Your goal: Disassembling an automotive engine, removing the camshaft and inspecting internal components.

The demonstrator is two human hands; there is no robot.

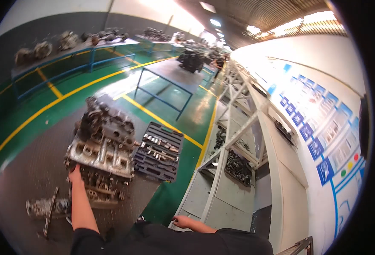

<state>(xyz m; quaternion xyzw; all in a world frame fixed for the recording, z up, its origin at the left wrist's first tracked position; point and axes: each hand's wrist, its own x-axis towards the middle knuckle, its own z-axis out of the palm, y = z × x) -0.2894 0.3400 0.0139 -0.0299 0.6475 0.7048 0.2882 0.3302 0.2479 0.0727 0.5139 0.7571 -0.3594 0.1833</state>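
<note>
A partly dismantled metal engine (104, 155) stands on the dark table, its upper side showing several open ports. My left hand (74, 173) is closed at the engine's near left edge, with part of the fingers hidden against the metal. My right hand (182, 221) is apart from the engine, low near the pale shelving. Its fingers are curled; whether anything small is in them cannot be made out. Just right of the engine lies an open socket set case (158, 152) with rows of shiny sockets. A long lobed shaft (50, 210) lies across a metal housing (36, 207) at the near left.
The dark tabletop (13, 187) carries the engine. A pale metal rack (234, 199) runs along the right, holding a tray of dark parts (238, 168). Blue railings (164, 87) and benches with engine parts (43, 50) stand farther off. Posters (323, 114) cover the right wall.
</note>
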